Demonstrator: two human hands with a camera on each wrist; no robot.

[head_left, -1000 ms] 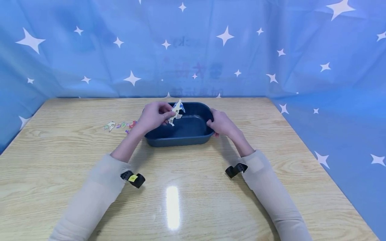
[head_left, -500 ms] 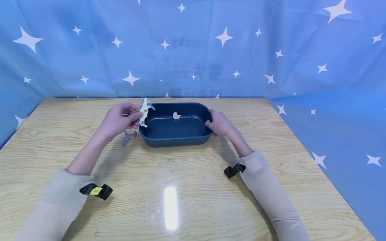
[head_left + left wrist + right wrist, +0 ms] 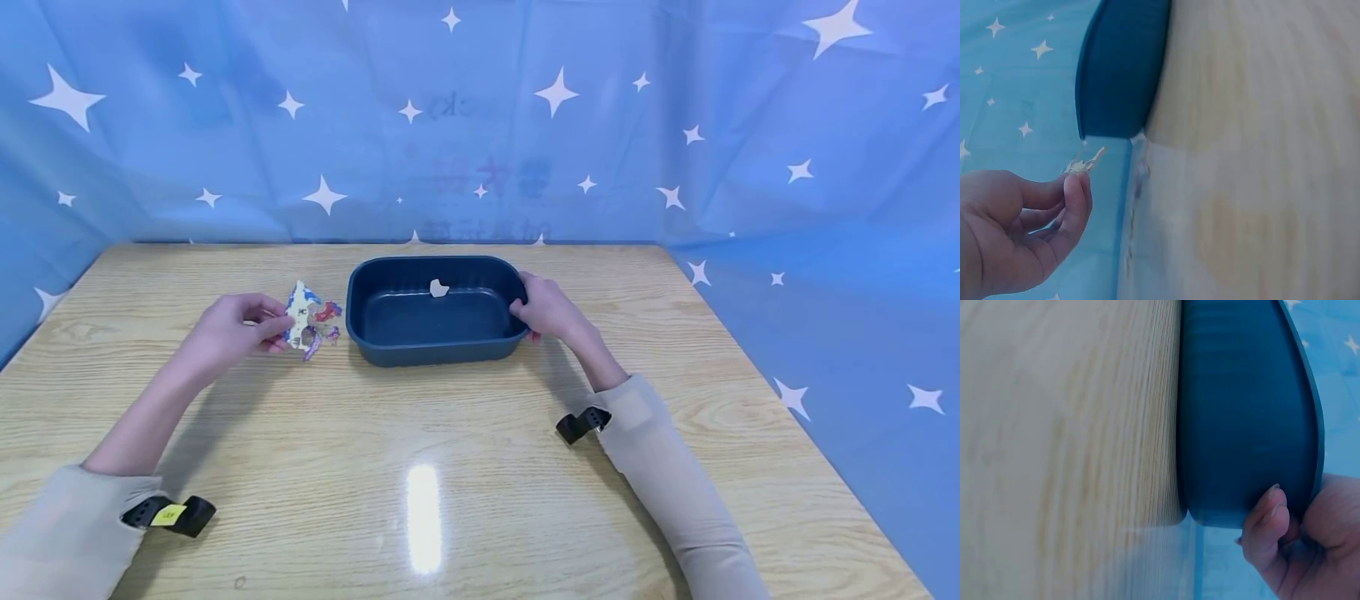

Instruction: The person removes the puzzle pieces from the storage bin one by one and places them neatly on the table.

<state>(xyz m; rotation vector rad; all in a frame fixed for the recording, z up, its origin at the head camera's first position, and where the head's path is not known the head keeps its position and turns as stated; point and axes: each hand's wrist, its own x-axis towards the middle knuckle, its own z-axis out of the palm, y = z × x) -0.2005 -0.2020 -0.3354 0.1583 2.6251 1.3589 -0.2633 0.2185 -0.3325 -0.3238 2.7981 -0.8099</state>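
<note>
Between thumb and fingers, my left hand (image 3: pixel 236 332) pinches a ragged cream-and-blue paper cut-out (image 3: pixel 298 310). In the left wrist view the cut-out (image 3: pixel 1084 164) is held up off the tabletop, near one end of the bin. A red scrap (image 3: pixel 327 312) and purple scraps (image 3: pixel 312 343) lie on the table just beside it, partly covered by it. My right hand (image 3: pixel 550 304) grips the right end of a dark blue oblong bin (image 3: pixel 431 353), thumb over the rim and fingers outside. One small white piece (image 3: pixel 439 288) is in the bin, towards its back wall.
The wooden table (image 3: pixel 480 442) extends towards me and to both sides. A blue star-patterned curtain (image 3: pixel 480 125) hangs along the back and sides.
My left hand has moved left from over the bin, carrying the cut-out down beside the scraps. The white piece in the bin is now fully uncovered. The right hand stays on the bin.
</note>
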